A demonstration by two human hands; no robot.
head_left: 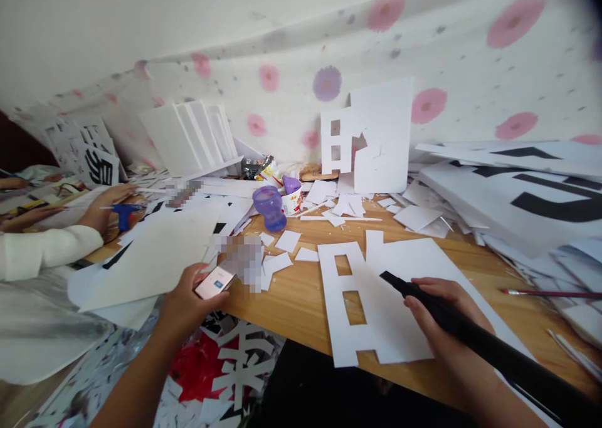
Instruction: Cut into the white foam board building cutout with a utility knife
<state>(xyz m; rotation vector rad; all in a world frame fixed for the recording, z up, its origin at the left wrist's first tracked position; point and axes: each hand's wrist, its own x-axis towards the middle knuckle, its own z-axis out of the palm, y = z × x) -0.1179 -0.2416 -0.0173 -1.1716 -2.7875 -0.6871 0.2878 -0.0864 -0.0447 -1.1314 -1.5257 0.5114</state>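
Observation:
My left hand (195, 299) is closed round a small pinkish-white box-like object (215, 282) at the table's front edge. In my right hand (446, 309) is a long black tool (475, 340), its flat tip pointing left over a white cut-out board (399, 290). The board lies flat on the wooden table, with two square openings near its left side. Whether the tip touches it I cannot tell. A similar white cut-out board (383, 143) stands upright at the back, against the flowered sheet.
A purple cup (269, 207) stands beside a paper tub (292, 201). White scraps (418, 217) litter the table. At the left are another person's arms (51, 249) and a blue glue gun (125, 216). Printed boards (517, 196) pile up at the right, near a red pencil (550, 294).

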